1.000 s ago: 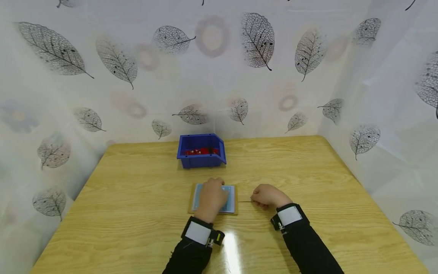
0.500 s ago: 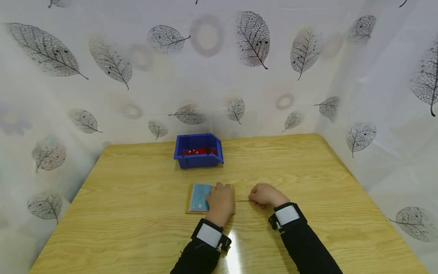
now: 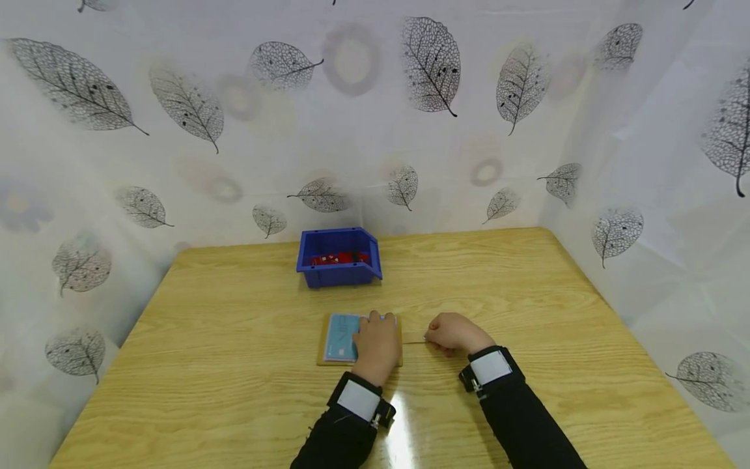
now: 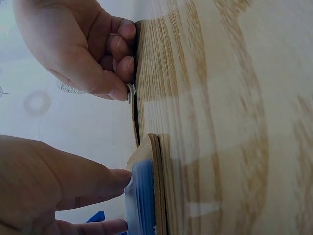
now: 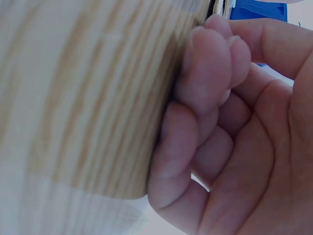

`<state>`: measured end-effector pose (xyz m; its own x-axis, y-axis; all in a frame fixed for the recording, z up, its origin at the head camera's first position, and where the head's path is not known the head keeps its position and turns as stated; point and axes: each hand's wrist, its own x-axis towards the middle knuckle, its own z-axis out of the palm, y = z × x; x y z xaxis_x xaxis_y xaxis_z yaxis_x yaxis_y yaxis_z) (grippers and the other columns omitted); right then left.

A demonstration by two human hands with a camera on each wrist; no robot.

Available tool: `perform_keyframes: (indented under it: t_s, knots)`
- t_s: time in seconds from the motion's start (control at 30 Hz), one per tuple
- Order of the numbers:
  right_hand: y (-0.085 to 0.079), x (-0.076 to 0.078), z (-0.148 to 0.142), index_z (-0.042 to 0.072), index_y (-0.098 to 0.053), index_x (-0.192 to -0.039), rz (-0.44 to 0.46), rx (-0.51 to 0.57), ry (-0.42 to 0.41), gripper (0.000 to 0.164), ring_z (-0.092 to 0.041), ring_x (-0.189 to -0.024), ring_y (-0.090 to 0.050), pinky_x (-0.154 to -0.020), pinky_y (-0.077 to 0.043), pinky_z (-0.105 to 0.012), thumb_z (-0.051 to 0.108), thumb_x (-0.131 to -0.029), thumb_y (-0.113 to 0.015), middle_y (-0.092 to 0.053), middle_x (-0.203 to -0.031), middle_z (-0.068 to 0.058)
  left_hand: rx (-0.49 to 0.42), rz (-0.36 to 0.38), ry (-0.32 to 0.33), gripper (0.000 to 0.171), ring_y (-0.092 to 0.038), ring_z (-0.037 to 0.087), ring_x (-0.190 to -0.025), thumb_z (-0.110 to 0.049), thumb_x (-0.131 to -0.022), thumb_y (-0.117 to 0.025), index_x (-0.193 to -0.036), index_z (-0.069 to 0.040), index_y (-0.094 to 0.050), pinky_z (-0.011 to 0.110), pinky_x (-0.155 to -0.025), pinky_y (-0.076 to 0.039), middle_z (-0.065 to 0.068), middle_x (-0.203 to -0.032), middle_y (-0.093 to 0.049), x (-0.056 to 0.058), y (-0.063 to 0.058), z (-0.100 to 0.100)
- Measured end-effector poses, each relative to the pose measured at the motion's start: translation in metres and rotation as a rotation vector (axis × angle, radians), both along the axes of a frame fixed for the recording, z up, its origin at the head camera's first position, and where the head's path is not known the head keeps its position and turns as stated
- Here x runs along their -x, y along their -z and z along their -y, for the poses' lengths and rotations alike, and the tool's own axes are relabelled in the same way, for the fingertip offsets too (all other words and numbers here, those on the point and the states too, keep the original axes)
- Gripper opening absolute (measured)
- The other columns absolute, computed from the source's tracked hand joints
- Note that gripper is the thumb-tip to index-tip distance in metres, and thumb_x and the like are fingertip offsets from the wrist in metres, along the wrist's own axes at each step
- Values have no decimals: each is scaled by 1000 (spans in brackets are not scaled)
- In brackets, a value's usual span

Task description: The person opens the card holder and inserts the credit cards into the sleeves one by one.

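A tan, leather-like card wallet (image 3: pixel 321 355) lies spread on the table, with a stack of blue, clear-edged sleeves (image 3: pixel 342 339) on it. My left hand (image 3: pixel 377 345) rests over the right part of that stack, fingers extended; the left wrist view has its thumb and a finger touching the sleeves' top face (image 4: pixel 142 196). From the wallet's right edge runs a thin tan strap (image 4: pixel 134 120) with a metallic-looking end. My right hand (image 3: pixel 457 332) pinches the strap's far end between thumb and curled fingers. In the right wrist view those fingers (image 5: pixel 208 63) hide the strap.
Behind the wallet stands a blue plastic bin (image 3: pixel 340 277) with red items inside. The wood-grain table (image 3: pixel 205 352) meets a leaf-patterned white sheet (image 3: pixel 363 130) at the back and on both sides.
My left hand has shifted rightward across the sleeves, uncovering their left part. The right hand still holds the strap in about the same place. The head view has moved slightly.
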<state>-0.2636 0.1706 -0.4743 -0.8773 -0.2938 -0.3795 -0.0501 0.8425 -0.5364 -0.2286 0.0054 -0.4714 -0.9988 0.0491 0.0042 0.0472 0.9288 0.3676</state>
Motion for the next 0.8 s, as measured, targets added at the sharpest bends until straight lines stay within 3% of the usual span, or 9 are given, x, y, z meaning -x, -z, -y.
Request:
perform_keyframes:
  t_s: [0.2, 0.33, 0.43, 0.53, 0.63, 0.7, 0.8]
  knots:
    - [-2, -1, 1, 7, -61, -63, 2, 7, 11, 33, -12, -47, -49, -48, -37, -24, 17, -94, -57, -51, -54, 1, -6, -8, -16, 21, -52, 38, -99, -5, -84, -68, -104, -2, -66, 55, -68, -51, 19, -105, -58, 2, -1, 2]
    - [-2, -1, 1, 7, -61, -64, 5, 8, 14, 33, -12, -48, -50, -48, -38, -24, 16, -95, -57, -52, -55, 1, -12, 0, -19, 21, -53, 39, -99, -5, -85, -66, -106, -1, -65, 54, -69, -52, 20, -105, -58, 4, 2, 3]
    - [0, 0, 2, 8, -60, -63, -4, 7, 9, 34, -12, -47, -48, -48, -36, -24, 17, -95, -57, -50, -54, 1, -79, 23, -7, 32, -56, 39, -98, -7, -80, -71, -110, 1, -63, 51, -71, -53, 21, -104, -59, 10, 0, 11]
    - [1, -1, 3, 8, -59, -62, -11, 15, -2, 35, -12, -45, -44, -48, -33, -24, 17, -96, -56, -47, -51, 1, -247, 89, -12, 47, -60, 36, -97, -10, -76, -75, -120, 2, -59, 45, -73, -53, 22, -109, -62, 14, -7, 30]
    - [2, -1, 3, 8, -58, -61, -10, 21, -18, 37, -12, -44, -41, -48, -31, -24, 18, -97, -55, -44, -50, 2, -402, 128, -60, 50, -64, 29, -91, -11, -77, -74, -123, 0, -58, 40, -71, -53, 18, -107, -66, 14, -14, 59]
    - [2, -2, 3, 8, -58, -62, -11, 20, -18, 36, -12, -44, -42, -48, -32, -24, 17, -97, -55, -45, -50, 2, -439, 113, -103, 44, -64, 25, -83, -9, -78, -72, -120, -1, -61, 37, -66, -52, 13, -99, -68, 11, -15, 77]
    - [1, -3, 1, 9, -58, -63, -17, 10, -8, 35, -13, -45, -44, -48, -33, -24, 17, -97, -55, -47, -52, 1, -406, 55, -147, 34, -62, 21, -74, -6, -77, -71, -110, 0, -65, 34, -60, -50, 8, -85, -67, 7, -11, 96]
